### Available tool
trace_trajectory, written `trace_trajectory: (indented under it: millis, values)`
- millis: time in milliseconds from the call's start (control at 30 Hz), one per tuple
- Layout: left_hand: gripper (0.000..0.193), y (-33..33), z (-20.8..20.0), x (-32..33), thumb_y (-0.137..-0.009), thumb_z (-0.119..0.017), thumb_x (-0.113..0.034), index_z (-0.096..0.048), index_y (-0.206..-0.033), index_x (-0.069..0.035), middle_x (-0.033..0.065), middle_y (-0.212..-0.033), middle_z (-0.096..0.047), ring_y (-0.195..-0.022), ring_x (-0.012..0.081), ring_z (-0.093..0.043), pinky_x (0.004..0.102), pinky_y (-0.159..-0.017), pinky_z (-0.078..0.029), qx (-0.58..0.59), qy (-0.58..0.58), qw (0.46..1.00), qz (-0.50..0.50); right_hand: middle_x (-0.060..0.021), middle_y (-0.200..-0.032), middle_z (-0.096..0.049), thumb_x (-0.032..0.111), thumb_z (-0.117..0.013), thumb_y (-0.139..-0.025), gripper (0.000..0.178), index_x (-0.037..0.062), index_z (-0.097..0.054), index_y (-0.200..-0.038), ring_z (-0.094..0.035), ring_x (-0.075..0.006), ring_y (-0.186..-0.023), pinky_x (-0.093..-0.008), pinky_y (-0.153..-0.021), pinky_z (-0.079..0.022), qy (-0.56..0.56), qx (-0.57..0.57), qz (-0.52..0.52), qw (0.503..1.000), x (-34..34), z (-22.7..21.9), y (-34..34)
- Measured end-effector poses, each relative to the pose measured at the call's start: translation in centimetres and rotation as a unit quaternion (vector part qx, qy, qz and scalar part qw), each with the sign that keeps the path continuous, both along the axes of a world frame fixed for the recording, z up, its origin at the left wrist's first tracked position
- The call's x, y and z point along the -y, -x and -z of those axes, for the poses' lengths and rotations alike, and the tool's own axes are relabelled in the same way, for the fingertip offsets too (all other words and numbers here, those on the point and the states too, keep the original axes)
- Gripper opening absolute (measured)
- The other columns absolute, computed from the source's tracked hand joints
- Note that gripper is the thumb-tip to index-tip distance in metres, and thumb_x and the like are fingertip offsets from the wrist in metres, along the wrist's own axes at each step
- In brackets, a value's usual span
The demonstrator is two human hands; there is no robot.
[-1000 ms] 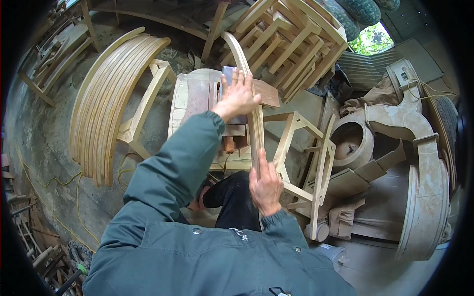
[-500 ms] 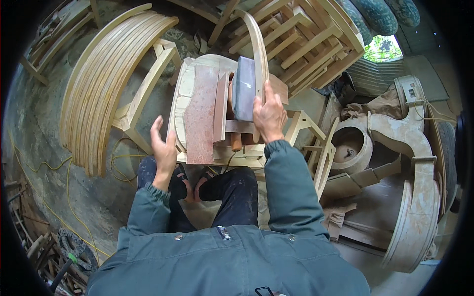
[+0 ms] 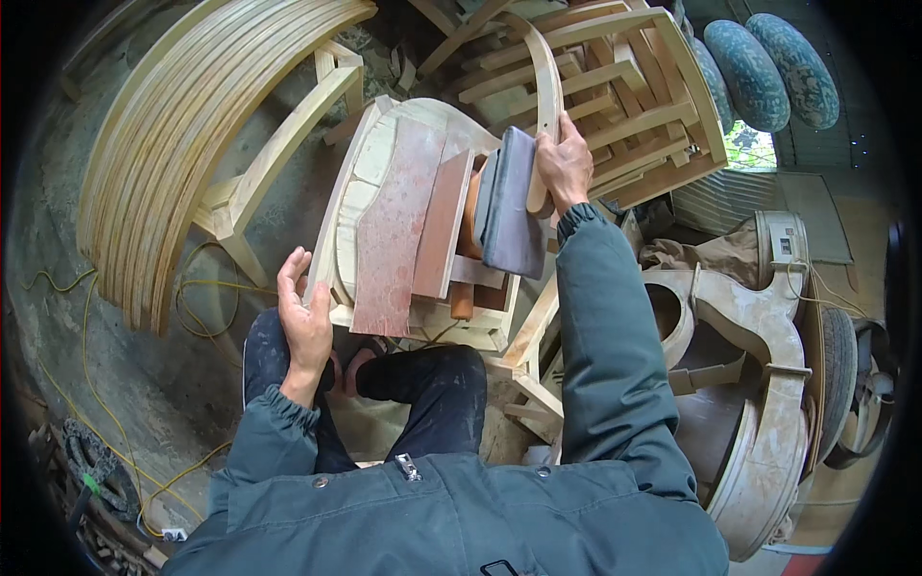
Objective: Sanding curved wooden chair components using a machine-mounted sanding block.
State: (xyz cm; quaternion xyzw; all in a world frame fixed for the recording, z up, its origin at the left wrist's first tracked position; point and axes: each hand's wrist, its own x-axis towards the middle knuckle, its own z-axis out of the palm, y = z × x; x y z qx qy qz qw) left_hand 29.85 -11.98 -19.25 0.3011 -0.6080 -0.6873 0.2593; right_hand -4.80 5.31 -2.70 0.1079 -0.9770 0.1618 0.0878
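My right hand (image 3: 565, 165) is closed around the lower part of a curved wooden strip (image 3: 545, 77), which arcs up and away from me. Beside it stands a tilted grey padded block (image 3: 511, 206), fixed to a tool with an orange-brown round handle (image 3: 462, 301) and a reddish wooden board (image 3: 444, 226). Under these lies a reddish-brown sheet (image 3: 392, 230), on a pale wooden frame (image 3: 336, 216) with a rounded far end. Holding nothing, my left hand (image 3: 305, 322) is open with fingers apart, near the frame's left edge.
A stack of curved wooden slats (image 3: 211, 125) rests on a wooden stand (image 3: 279, 163) to the left. Wooden frames (image 3: 624, 96) pile up at the far right. A large pale machine (image 3: 759, 326) stands right. Yellow cord (image 3: 125, 422) crosses the left floor.
My view has turned, so the surroundings sit differently. My right hand and the curved strip have moved right, farther from the grey block. My left hand stays open beside the frame.
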Motion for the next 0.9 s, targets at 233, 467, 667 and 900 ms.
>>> trace_trajectory:
  millis: [233,467,667,900]
  values:
    - [0.057,0.6,-0.1,0.0,-0.098,-0.059,-0.007,-0.043,-0.153,-0.001,0.0174,-0.148,-0.051,-0.141,0.0273,-0.048,0.0445,-0.121,-0.032,-0.013,-0.034,0.999,0.022,-0.0197,-0.124,-0.074,0.033,-0.065,-0.093,0.064,0.0194,-0.054,-0.154,-0.073,-0.0367,-0.11,-0.0467,-0.098,-0.057,-0.025,0.02,0.01,0.999,1.6,-0.3,4.6]
    - [0.056,0.6,-0.3,0.4,-0.099,-0.058,-0.003,-0.043,-0.153,-0.001,0.017,-0.148,-0.051,-0.141,0.0259,-0.048,0.0428,-0.121,-0.033,-0.006,-0.066,0.998,0.024,-0.0189,-0.125,-0.074,0.034,-0.065,-0.093,0.062,0.0204,-0.056,-0.153,-0.073,-0.0357,-0.112,-0.0438,-0.099,-0.056,-0.027,0.013,0.009,0.999,2.4,-0.1,8.2]
    - [0.054,0.6,-0.5,0.7,-0.101,-0.058,-0.005,-0.044,-0.153,-0.003,0.0139,-0.147,-0.053,-0.138,0.0226,-0.049,0.0375,-0.118,-0.034,-0.013,-0.085,0.996,0.013,-0.0168,-0.117,-0.076,0.033,-0.064,-0.091,0.05,0.022,-0.065,-0.14,-0.072,-0.0394,-0.112,-0.0485,-0.097,-0.056,-0.009,-0.015,0.006,1.0,2.8,0.5,11.0]
    - [0.054,0.7,-0.8,0.6,-0.099,-0.058,-0.003,-0.044,-0.151,0.001,0.0177,-0.145,-0.053,-0.138,0.0252,-0.05,0.0397,-0.117,-0.037,-0.016,-0.076,0.997,0.014,-0.0179,-0.119,-0.076,0.035,-0.065,-0.092,0.058,0.0238,-0.059,-0.149,-0.073,-0.0381,-0.109,-0.0464,-0.096,-0.057,-0.06,-0.013,-0.002,0.998,2.4,-0.1,9.0]
